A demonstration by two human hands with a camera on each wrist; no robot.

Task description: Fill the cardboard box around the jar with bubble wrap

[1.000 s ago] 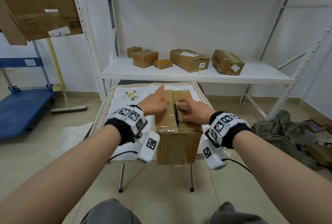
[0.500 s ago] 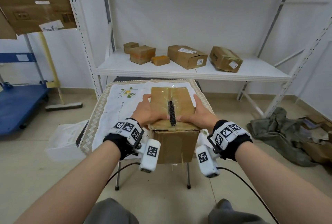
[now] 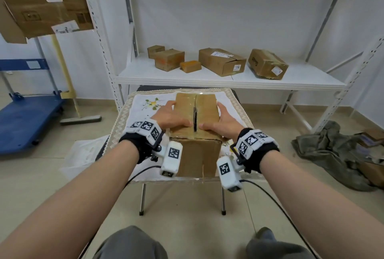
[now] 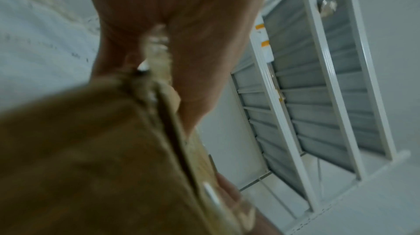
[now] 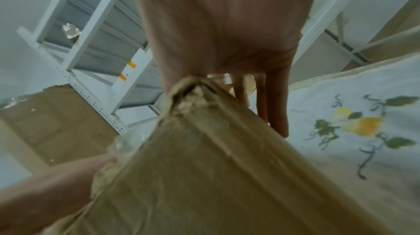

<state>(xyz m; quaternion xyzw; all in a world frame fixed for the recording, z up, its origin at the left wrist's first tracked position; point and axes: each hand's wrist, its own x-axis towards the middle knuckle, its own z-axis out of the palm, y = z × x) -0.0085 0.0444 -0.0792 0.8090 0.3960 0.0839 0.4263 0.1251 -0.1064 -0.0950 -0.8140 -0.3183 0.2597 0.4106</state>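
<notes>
Cardboard box [image 3: 196,125] at frame centre looks nearly closed — left hand [image 3: 169,118] and right hand [image 3: 223,122] grip its sides, thumbs pressing flaps; jar and wrap unseen.

A storeroom: white metal shelving [image 3: 228,76] holding taped brown cardboard parcels [image 3: 222,61], a blue platform trolley [image 3: 27,117] parked on beige floor tiles.

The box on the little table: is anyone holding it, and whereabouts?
Yes. Both hands hold the cardboard box at its top: left hand on its left edge, right hand on its right edge, thumbs on the flaps.
</notes>
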